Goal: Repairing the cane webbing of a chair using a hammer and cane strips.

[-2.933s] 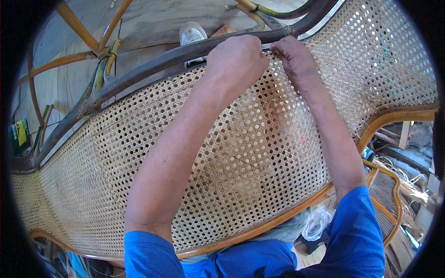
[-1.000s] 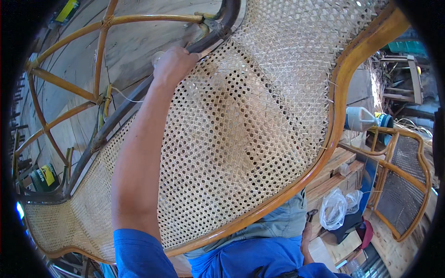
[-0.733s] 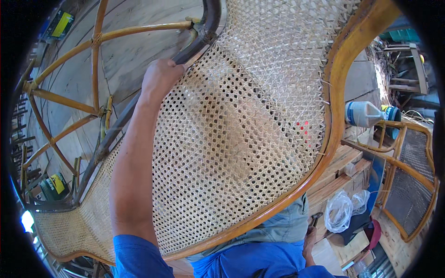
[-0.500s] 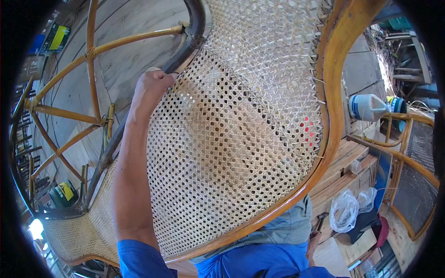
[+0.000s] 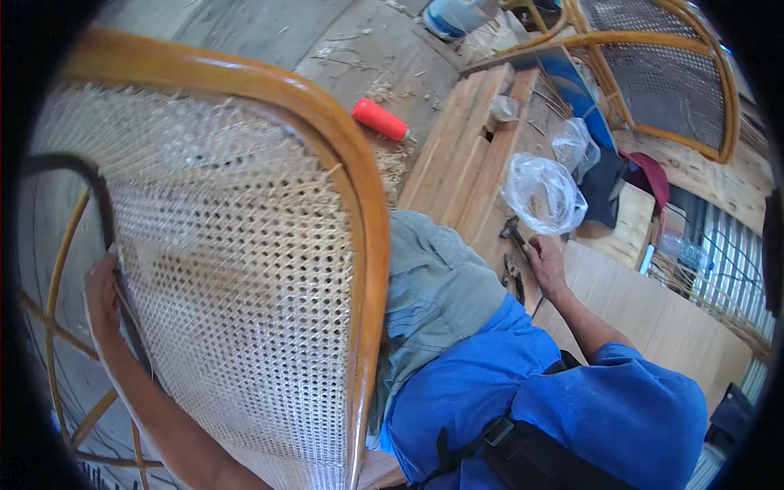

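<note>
A rattan chair with a woven cane panel [image 5: 245,310] leans across my lap, edged by a glossy orange-brown rail [image 5: 377,269]. My left hand [image 5: 102,298] is closed at the dark inner frame [image 5: 104,204] on the panel's left side. Its fingertips are partly hidden, and a thin strip runs along the edge beside them. To my right, my right hand [image 5: 545,263] is closed round the handle of a hammer [image 5: 510,229], low over the wooden boards. A pliers-like tool [image 5: 513,279] lies just beside that hand.
Beyond the rail, a red bottle [image 5: 381,120] with a pointed tip lies among cane shavings. Stacked planks [image 5: 457,155], clear plastic bags [image 5: 543,192] and a pale board [image 5: 645,310] are at the right. Another rattan frame [image 5: 670,82] stands far right.
The view has swung to the right, bringing my right arm and the hammer into sight. My left hand stays closed at the dark frame.
</note>
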`<action>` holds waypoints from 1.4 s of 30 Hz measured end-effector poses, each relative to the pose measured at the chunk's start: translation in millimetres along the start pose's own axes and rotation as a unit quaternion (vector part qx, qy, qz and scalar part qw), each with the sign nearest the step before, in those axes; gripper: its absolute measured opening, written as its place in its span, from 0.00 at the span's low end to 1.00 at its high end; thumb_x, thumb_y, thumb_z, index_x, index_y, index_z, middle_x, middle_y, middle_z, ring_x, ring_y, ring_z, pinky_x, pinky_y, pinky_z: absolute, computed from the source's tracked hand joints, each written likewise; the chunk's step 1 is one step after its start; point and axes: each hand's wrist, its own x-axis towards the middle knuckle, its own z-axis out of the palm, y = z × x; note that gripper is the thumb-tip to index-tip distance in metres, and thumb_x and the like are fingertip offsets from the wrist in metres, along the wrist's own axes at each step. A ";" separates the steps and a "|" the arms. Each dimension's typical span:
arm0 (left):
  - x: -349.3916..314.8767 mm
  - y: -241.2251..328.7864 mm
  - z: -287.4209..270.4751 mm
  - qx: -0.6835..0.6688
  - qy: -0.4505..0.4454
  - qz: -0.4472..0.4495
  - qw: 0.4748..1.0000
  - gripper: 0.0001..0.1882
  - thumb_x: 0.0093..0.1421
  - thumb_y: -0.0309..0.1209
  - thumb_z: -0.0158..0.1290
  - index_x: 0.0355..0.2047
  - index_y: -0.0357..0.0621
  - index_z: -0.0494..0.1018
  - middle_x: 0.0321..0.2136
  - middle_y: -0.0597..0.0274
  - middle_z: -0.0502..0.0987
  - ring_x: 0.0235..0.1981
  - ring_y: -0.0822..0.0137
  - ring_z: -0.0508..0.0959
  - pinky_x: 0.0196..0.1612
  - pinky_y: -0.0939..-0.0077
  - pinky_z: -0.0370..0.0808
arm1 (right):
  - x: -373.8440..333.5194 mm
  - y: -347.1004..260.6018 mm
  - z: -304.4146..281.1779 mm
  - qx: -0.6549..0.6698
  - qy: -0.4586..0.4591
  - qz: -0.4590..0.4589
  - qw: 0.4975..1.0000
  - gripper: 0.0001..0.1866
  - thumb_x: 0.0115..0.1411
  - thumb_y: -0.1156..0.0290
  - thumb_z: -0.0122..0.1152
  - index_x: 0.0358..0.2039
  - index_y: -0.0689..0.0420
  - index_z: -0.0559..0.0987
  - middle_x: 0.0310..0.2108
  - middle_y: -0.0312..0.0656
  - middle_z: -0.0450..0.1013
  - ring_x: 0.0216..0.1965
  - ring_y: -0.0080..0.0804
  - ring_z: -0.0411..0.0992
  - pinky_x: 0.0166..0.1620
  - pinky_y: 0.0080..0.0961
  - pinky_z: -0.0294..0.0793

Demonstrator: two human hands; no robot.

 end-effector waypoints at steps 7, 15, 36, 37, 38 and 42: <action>-11.1 -2.3 6.1 0.112 0.074 0.074 0.988 0.22 0.57 0.46 0.50 0.33 0.38 0.78 0.24 0.50 0.76 0.27 0.64 0.75 0.37 0.65 0.69 | -22.4 11.1 20.9 -0.034 -0.091 -0.084 0.992 0.13 0.53 0.74 0.56 0.39 0.63 0.71 0.34 0.55 0.68 0.37 0.55 0.67 0.41 0.43 0.66; -41.7 18.8 2.1 0.154 0.158 -0.002 0.975 0.26 0.47 0.50 0.59 0.39 0.41 0.78 0.40 0.47 0.78 0.45 0.51 0.77 0.47 0.59 0.73 | -12.6 -187.0 -53.0 0.046 0.036 -0.281 0.958 0.13 0.56 0.74 0.54 0.42 0.63 0.71 0.24 0.42 0.68 0.24 0.33 0.68 0.31 0.30 0.68; -47.1 16.0 16.5 0.092 0.191 0.074 0.975 0.17 0.51 0.39 0.53 0.34 0.39 0.78 0.35 0.45 0.79 0.39 0.48 0.79 0.43 0.58 0.75 | 45.9 -539.5 12.9 -0.105 -0.128 -0.510 0.844 0.15 0.62 0.61 0.51 0.36 0.61 0.70 0.19 0.49 0.68 0.21 0.42 0.69 0.29 0.38 0.67; -45.6 15.5 17.2 0.084 0.198 0.079 0.973 0.17 0.51 0.39 0.53 0.34 0.38 0.78 0.35 0.45 0.79 0.39 0.48 0.79 0.43 0.58 0.75 | 44.6 -542.0 13.8 -0.087 -0.138 -0.492 0.855 0.16 0.63 0.59 0.49 0.34 0.62 0.70 0.18 0.49 0.67 0.21 0.42 0.68 0.29 0.38 0.67; -43.6 15.9 18.3 0.077 0.205 0.086 0.972 0.18 0.50 0.39 0.54 0.33 0.38 0.78 0.35 0.45 0.79 0.39 0.47 0.78 0.43 0.58 0.75 | 45.8 -542.8 16.6 -0.088 -0.136 -0.489 0.857 0.16 0.63 0.59 0.49 0.34 0.62 0.70 0.18 0.49 0.67 0.21 0.42 0.68 0.29 0.38 0.67; -53.2 3.9 6.4 0.079 0.203 0.070 0.973 0.18 0.49 0.40 0.54 0.32 0.36 0.78 0.34 0.43 0.78 0.38 0.46 0.78 0.42 0.58 0.75 | 41.7 -560.1 33.4 -0.075 -0.177 -0.484 0.853 0.18 0.64 0.57 0.46 0.30 0.62 0.70 0.18 0.48 0.67 0.20 0.40 0.68 0.28 0.38 0.66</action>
